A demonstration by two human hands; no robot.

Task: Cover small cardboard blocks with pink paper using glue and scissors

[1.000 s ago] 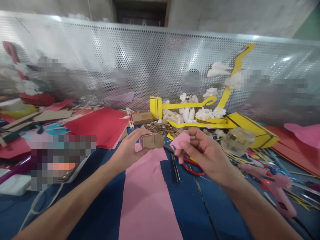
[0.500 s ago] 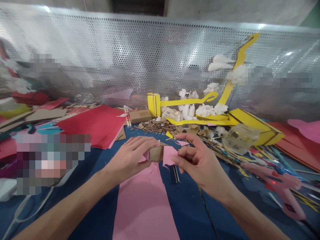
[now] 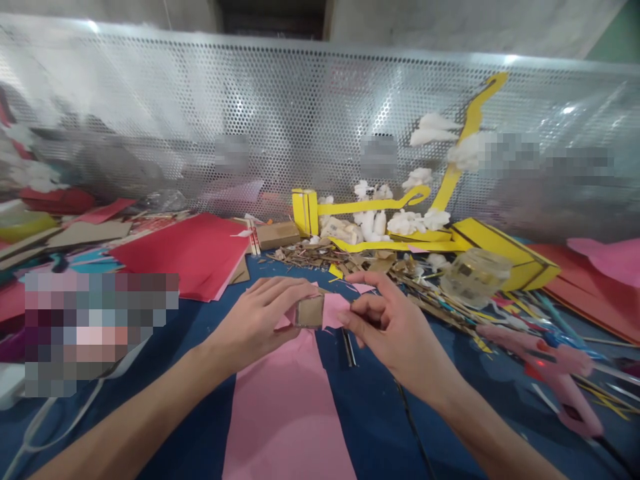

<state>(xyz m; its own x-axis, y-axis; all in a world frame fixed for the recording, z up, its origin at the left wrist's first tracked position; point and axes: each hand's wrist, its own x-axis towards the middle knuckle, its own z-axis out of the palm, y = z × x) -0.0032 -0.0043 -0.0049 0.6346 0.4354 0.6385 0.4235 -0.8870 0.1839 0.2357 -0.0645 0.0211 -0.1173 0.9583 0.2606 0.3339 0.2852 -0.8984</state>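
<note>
My left hand [image 3: 260,320] grips a small brown cardboard box [image 3: 310,311] above the blue table, fingers curled over its top and back. My right hand [image 3: 387,327] pinches a small pink paper piece [image 3: 334,309] and holds it against the box's right side. Both hands meet over a long pink paper strip [image 3: 293,407] lying on the blue tabletop [image 3: 190,427]. A dark thin tool [image 3: 349,347] lies on the table just below my right hand's fingers.
A pink glue gun [image 3: 555,377] lies at the right, a clear jar [image 3: 475,275] behind it. A yellow paper model with cotton tufts [image 3: 400,223] leans on the perforated metal screen [image 3: 250,120]. Red paper sheets [image 3: 195,250] and cardboard scraps [image 3: 345,257] cover the far table.
My hands came together: the pink piece went from held apart to pressed beside the cardboard box, and both hands sank slightly toward the table. The red scissors are out of sight now.
</note>
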